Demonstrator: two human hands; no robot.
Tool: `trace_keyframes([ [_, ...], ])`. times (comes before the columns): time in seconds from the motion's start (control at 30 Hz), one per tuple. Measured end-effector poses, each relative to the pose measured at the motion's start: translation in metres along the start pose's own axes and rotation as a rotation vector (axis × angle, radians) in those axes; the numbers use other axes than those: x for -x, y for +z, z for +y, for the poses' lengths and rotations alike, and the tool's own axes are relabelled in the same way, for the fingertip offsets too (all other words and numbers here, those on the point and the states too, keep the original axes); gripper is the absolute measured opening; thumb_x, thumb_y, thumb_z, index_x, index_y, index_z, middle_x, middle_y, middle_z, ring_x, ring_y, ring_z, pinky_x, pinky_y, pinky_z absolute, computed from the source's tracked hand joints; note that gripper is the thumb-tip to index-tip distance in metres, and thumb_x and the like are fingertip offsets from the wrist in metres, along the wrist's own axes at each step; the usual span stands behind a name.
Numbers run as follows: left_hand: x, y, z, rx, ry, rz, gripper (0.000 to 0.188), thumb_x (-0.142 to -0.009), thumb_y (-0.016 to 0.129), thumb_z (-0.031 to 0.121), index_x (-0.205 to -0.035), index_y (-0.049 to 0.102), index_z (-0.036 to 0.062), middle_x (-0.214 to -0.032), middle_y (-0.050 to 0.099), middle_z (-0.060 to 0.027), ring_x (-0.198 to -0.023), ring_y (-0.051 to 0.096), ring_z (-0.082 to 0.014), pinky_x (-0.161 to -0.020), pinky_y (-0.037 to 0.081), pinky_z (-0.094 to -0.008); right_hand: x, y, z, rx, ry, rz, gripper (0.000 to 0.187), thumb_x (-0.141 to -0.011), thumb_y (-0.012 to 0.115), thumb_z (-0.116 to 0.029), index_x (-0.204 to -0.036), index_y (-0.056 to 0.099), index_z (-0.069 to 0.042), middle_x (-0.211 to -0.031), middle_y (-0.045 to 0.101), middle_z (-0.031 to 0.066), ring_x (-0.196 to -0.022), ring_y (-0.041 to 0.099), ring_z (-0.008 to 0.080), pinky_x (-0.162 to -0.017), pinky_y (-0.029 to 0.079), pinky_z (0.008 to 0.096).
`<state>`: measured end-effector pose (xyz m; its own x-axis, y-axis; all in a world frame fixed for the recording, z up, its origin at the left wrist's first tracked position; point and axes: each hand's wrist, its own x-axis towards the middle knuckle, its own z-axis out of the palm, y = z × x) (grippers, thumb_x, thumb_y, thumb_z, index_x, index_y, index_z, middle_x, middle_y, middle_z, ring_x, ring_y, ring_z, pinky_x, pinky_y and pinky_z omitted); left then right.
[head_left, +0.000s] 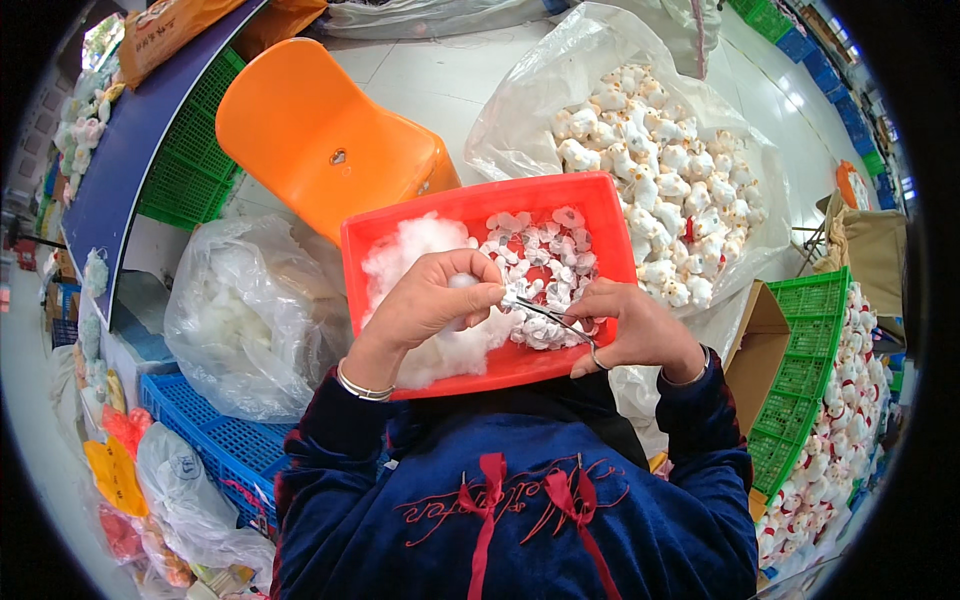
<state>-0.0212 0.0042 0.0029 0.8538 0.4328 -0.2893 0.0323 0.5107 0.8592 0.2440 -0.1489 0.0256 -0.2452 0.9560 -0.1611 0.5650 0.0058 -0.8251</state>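
Observation:
A red plastic tub [490, 374] sits in front of my body, under both hands. White fluffy stuffing [425, 240] fills its left side, and a heap of small white-grey fabric pieces [545, 250] lies on the right. My left hand [430, 290] pinches a small white fabric piece [509, 299], with a tuft of stuffing [462, 283] at its fingers. In my right hand [640, 325] are slim metal forceps [548, 313] with ring handles. Their tip points left and meets the white piece at my left fingertips; exactly how it grips is too small to tell.
An orange chair [330, 140] stands beyond the tub. At the far right, a clear bag [510, 125] holds many white stuffed toys [665, 180]. A bag of stuffing [250, 310] and blue crate [215, 430] are left; a cardboard box [755, 350] and green crate [800, 370] are right.

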Motion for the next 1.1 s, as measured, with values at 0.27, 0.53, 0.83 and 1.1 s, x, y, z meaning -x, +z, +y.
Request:
trace_keyframes([
  [0.27, 0.000, -0.014, -0.012, 0.011, -0.055, -0.113, 0.010, -0.097, 0.071, 0.011, -0.101, 0.067, 0.0030, -0.089, 0.070, -0.0049, -0.062, 0.053, -0.0054, -0.055, 0.042, -0.0214, -0.004, -0.002, 0.007, -0.032, -0.026, -0.063, 0.041, -0.069, 0.094, -0.025, -0.097, 0.075, -0.001, -0.078, 0.066, 0.0101, -0.074, 0.066, 0.0250, -0.068, 0.051, 0.0354],
  [0.53, -0.003, 0.019, -0.002, -0.032, 0.073, -0.198, 0.028, -0.094, 0.067, 0.002, -0.122, 0.066, 0.0005, -0.111, 0.071, -0.0119, -0.072, 0.063, -0.0109, -0.062, 0.050, -0.0253, -0.007, -0.009, 0.000, 0.052, -0.002, -0.048, 0.034, -0.071, 0.090, -0.018, -0.094, 0.073, 0.000, -0.075, 0.064, 0.0115, -0.068, 0.065, 0.0245, -0.062, 0.050, 0.0353],
  [0.83, -0.002, 0.010, -0.002, -0.233, 0.038, -0.008, 0.008, -0.092, 0.072, 0.004, -0.098, 0.070, 0.0003, -0.080, 0.069, -0.0034, -0.062, 0.056, -0.0047, -0.054, 0.041, -0.0201, 0.008, -0.009, -0.005, 0.034, 0.130, -0.026, 0.032, -0.074, 0.088, -0.019, -0.091, 0.071, 0.002, -0.071, 0.062, 0.0118, -0.065, 0.061, 0.0239, -0.061, 0.048, 0.0350],
  [1.1, 0.007, 0.014, 0.007, -0.328, -0.083, 0.038, 0.012, -0.091, 0.073, 0.004, -0.102, 0.071, 0.0013, -0.086, 0.071, -0.0034, -0.064, 0.057, -0.0044, -0.056, 0.043, -0.0195, 0.011, -0.012, -0.011, -0.006, 0.188, -0.078, 0.032, -0.073, 0.088, -0.019, -0.093, 0.074, 0.001, -0.069, 0.062, 0.0093, -0.063, 0.059, 0.0171, -0.060, 0.047, 0.0327],
])
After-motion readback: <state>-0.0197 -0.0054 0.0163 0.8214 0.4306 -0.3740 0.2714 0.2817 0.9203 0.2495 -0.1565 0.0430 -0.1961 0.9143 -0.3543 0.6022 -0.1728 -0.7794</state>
